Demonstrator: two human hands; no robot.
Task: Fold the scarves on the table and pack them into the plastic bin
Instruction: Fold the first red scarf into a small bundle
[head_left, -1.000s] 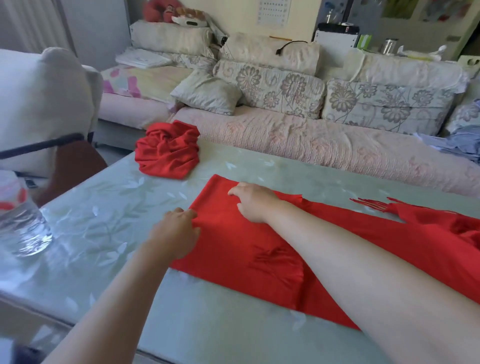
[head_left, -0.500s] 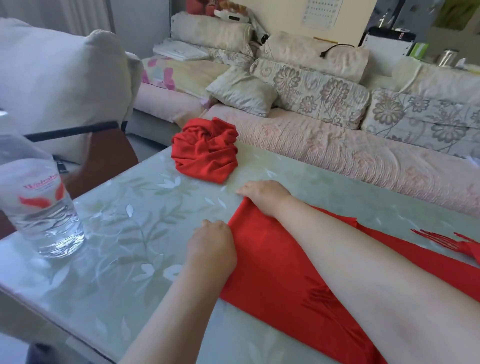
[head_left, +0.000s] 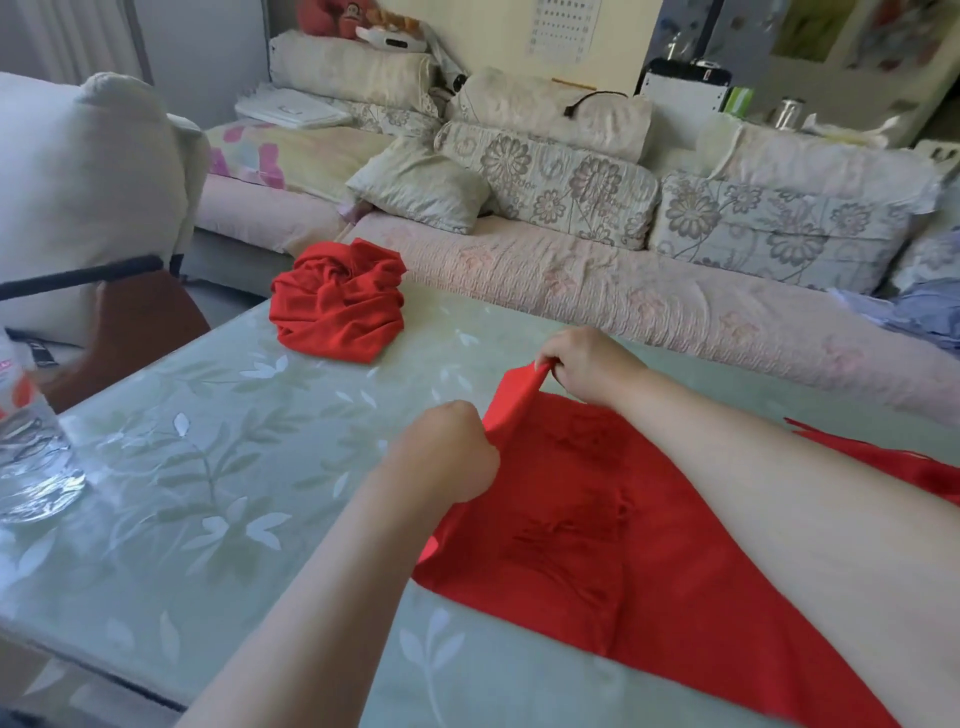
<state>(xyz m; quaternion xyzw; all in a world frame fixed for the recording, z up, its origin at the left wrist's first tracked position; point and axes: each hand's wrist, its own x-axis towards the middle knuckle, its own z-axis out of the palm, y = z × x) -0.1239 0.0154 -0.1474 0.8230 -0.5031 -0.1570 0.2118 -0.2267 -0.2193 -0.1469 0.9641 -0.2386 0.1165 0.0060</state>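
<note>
A long red scarf (head_left: 613, 530) lies spread over the pale green table (head_left: 208, 467), running off to the right, with fringe showing at the right edge. My left hand (head_left: 447, 457) grips the near corner of its left end. My right hand (head_left: 587, 364) pinches the far corner and holds it raised off the table, so the left edge stands up between both hands. A second red scarf (head_left: 337, 301) sits crumpled in a heap at the table's far left. No plastic bin is in view.
A clear water bottle (head_left: 31, 447) stands at the table's left edge. A white-covered chair (head_left: 88, 187) is beyond it. A sofa (head_left: 597, 291) with floral cushions runs along the table's far side.
Both hands were resting low on the scarf's left end; now they have lifted that edge off the table, each gripping a corner. The camera has swung slightly right.
</note>
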